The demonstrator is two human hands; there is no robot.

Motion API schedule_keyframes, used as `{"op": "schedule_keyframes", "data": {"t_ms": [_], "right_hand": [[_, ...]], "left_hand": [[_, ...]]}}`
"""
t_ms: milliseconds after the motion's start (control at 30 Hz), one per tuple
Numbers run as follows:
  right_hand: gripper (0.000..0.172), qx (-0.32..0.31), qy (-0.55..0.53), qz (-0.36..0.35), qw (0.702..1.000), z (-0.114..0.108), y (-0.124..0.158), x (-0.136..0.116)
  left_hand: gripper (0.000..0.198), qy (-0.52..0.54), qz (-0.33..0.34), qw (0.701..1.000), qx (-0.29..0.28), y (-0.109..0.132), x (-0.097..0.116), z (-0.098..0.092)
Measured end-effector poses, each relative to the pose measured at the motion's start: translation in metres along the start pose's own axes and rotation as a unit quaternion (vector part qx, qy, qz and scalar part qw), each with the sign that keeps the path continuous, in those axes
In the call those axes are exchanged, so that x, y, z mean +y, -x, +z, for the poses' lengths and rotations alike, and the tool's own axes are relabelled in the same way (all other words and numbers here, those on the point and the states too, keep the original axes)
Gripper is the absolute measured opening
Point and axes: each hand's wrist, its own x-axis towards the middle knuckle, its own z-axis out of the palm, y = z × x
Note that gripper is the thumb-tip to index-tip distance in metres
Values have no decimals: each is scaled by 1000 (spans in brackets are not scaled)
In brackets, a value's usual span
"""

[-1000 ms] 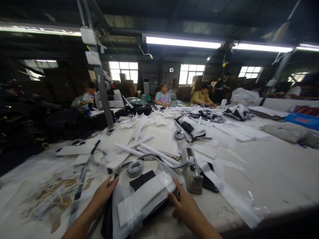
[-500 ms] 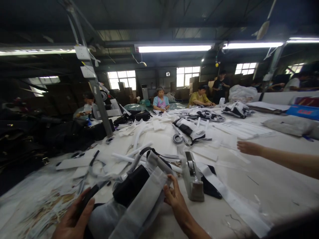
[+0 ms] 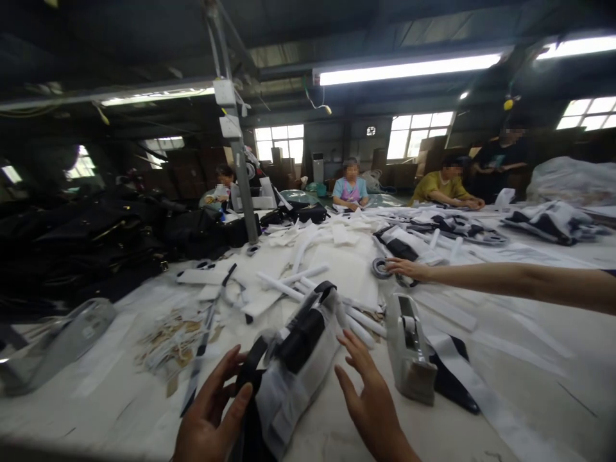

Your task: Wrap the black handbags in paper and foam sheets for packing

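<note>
A black bag (image 3: 301, 343), partly covered in whitish translucent wrapping (image 3: 283, 401), lies at the near middle of the table. At its left side my left hand (image 3: 212, 404) is curled around a black strap (image 3: 253, 366). My right hand (image 3: 368, 391) is just right of the wrapping, fingers spread and holding nothing. A grey tape dispenser (image 3: 411, 353) stands to the right of that hand. Beside the dispenser, a white strip (image 3: 481, 391) runs over a black piece (image 3: 455, 375).
Another person's arm (image 3: 481, 279) reaches in from the right, its hand by a grey roll (image 3: 380, 267). White tubes (image 3: 279, 287) lie behind the bag. Black bags (image 3: 62, 250) are piled left. A metal post (image 3: 243, 186) rises beyond. People sit across the table (image 3: 120, 410).
My right hand has let go of the wrapping and opened. The wrapped bag is more upright. The other person's hand has reached the grey roll. The camera view has turned left.
</note>
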Motion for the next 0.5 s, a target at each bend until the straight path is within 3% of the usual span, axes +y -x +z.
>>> {"op": "schedule_keyframes", "data": {"t_ms": [267, 500], "right_hand": [[29, -57, -90, -115, 988, 7, 7, -44], [40, -46, -53, -226, 972, 18, -2, -60]], "left_hand": [[55, -1, -72, 995, -75, -9, -11, -20], [46, -16, -13, 995, -100, -14, -12, -20]]}}
